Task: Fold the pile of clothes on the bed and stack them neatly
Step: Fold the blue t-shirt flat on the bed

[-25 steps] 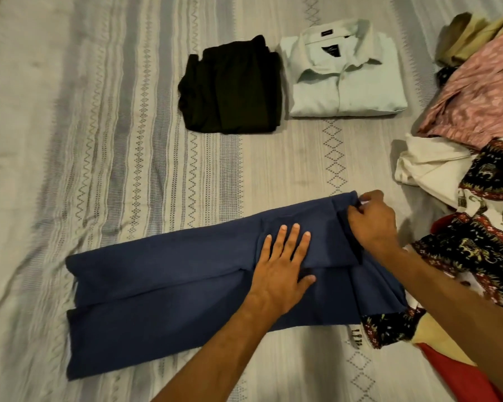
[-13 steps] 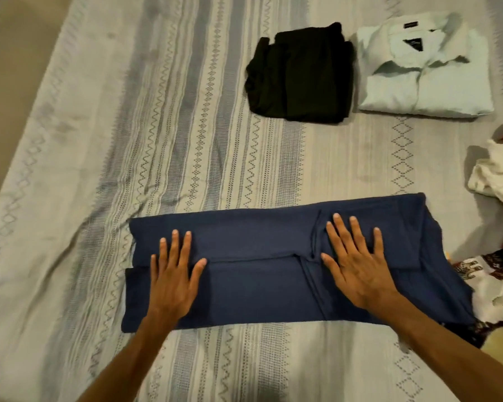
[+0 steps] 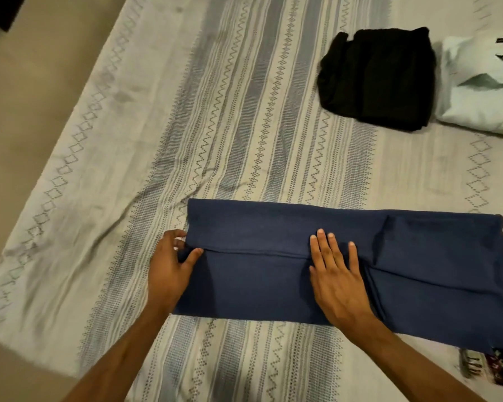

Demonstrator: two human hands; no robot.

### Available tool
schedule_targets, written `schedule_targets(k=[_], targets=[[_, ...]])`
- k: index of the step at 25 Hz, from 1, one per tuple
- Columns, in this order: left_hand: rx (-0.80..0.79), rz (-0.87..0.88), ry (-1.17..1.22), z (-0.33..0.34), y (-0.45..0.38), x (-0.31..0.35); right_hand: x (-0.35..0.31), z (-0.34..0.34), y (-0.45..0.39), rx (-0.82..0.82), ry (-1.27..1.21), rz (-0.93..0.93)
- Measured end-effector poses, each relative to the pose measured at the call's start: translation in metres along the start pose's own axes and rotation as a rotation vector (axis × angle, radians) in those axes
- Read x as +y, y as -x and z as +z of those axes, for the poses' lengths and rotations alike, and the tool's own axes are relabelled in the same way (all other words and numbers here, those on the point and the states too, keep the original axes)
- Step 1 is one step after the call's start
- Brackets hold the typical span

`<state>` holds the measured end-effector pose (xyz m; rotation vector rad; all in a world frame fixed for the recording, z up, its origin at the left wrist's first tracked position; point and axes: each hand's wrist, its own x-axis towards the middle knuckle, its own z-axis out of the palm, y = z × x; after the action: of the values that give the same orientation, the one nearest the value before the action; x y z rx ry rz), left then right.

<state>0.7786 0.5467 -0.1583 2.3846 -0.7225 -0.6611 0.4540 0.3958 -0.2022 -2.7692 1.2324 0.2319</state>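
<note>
A navy blue garment (image 3: 259,282) lies folded lengthwise into a long strip across the near part of the bed. My left hand (image 3: 170,265) pinches its left end, thumb on top and fingers curled round the edge. My right hand (image 3: 339,280) lies flat on the middle of the strip, fingers spread, holding nothing. A folded black garment (image 3: 381,79) and a folded pale shirt (image 3: 485,88) sit side by side at the far right.
The striped, patterned bedsheet (image 3: 244,126) covers the bed, whose left edge and rounded corner (image 3: 0,288) border a beige floor. A bit of dark patterned cloth (image 3: 488,369) shows at the lower right edge.
The view has swung left, so the unfolded pile has left the frame. My left hand slid to the strip's left end and took hold of it. My right hand stays flat on the cloth.
</note>
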Motion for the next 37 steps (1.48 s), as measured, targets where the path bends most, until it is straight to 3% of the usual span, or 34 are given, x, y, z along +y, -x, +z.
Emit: schedule_targets(k=[5, 8, 15, 17, 19, 21, 25, 28, 34, 37], targets=[[-0.002, 0.387, -0.481, -0.002, -0.010, -0.006, -0.013, -0.001, -0.021, 0.026, -0.012, -0.035], [-0.020, 0.557, -0.641, -0.015, -0.024, -0.034, -0.008, -0.001, -0.020, 0.056, -0.001, -0.101], [-0.016, 0.471, -0.496, -0.014, -0.018, -0.036, -0.015, -0.001, -0.014, -0.007, 0.000, -0.099], [-0.044, 0.318, -0.239, -0.015, -0.010, -0.026, -0.020, -0.003, -0.013, -0.032, -0.029, -0.066], [-0.015, 0.027, -0.016, -0.017, -0.005, -0.014, -0.027, -0.006, -0.010, -0.067, -0.069, -0.022], [-0.091, -0.123, -0.017, -0.015, -0.004, -0.002, -0.032, -0.011, -0.005, -0.095, -0.090, -0.003], [-0.271, -0.192, -0.199, -0.010, -0.021, 0.005, -0.036, -0.011, 0.002, -0.121, -0.038, -0.005], [-0.320, -0.240, -0.109, -0.003, -0.030, 0.000, -0.039, -0.008, 0.002, -0.120, -0.034, 0.013], [-0.111, -0.062, -0.069, 0.009, 0.006, 0.002, -0.028, -0.003, 0.018, -0.099, -0.035, -0.091], [-0.047, -0.052, -0.066, 0.013, 0.011, 0.006, -0.015, 0.006, 0.046, -0.110, -0.032, -0.170]])
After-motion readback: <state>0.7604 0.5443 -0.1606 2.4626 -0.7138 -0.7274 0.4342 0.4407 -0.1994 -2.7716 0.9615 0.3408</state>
